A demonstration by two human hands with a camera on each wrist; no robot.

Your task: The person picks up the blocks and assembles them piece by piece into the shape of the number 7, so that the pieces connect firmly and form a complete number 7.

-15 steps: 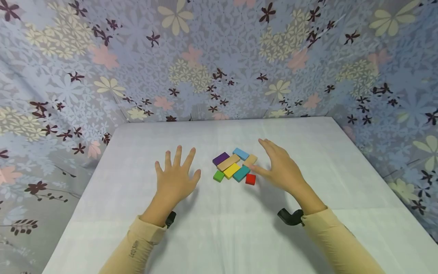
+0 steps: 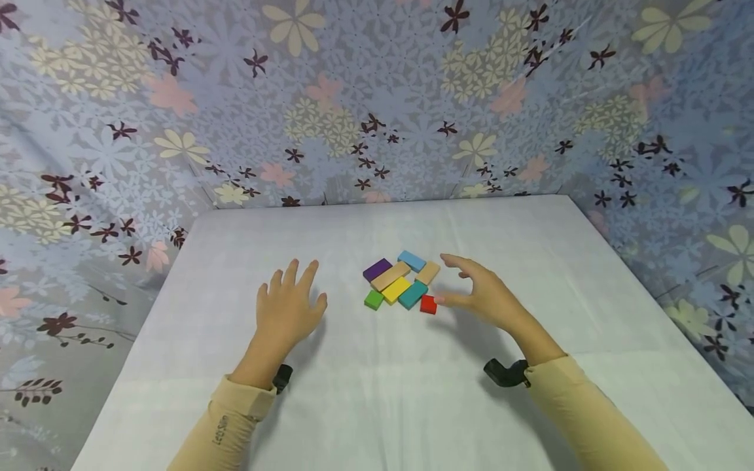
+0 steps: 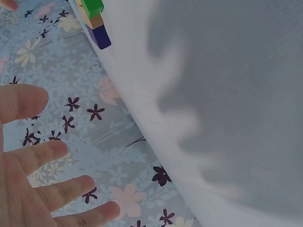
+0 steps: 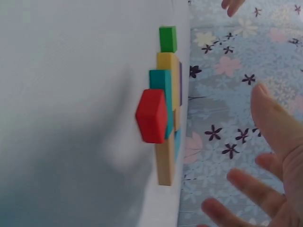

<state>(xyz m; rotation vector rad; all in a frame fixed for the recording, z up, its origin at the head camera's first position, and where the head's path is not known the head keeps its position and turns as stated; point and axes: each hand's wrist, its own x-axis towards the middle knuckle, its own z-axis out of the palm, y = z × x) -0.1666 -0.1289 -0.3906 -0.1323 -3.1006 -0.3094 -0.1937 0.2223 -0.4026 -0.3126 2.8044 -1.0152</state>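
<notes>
A cluster of small coloured blocks lies on the white table. In the head view the purple [image 2: 377, 269], light blue [image 2: 412, 261] and one plain wooden block [image 2: 391, 276] are toward the back. A second wooden block [image 2: 427, 272] sits at the right. The yellow [image 2: 396, 290], teal [image 2: 413, 294], green [image 2: 374, 299] and red [image 2: 428, 304] blocks are nearer the person. My right hand [image 2: 485, 294] hovers just right of the cluster, thumb tip overlapping the red block, fingers bent and holding nothing. To the left, my left hand [image 2: 287, 307] hangs over the table, fingers spread, holding nothing.
The white-covered table [image 2: 377, 392] ends at a straight far edge, with flower-patterned cloth [image 2: 330, 118] hanging behind and at both sides. A black wrist-camera mount [image 2: 506, 373] juts from the right sleeve, and another [image 2: 283, 378] from the left.
My left hand has shifted a little left, its fingers less stretched. The right hand's fingers have bent more, and its thumb has come down from the teal block to the red one.
</notes>
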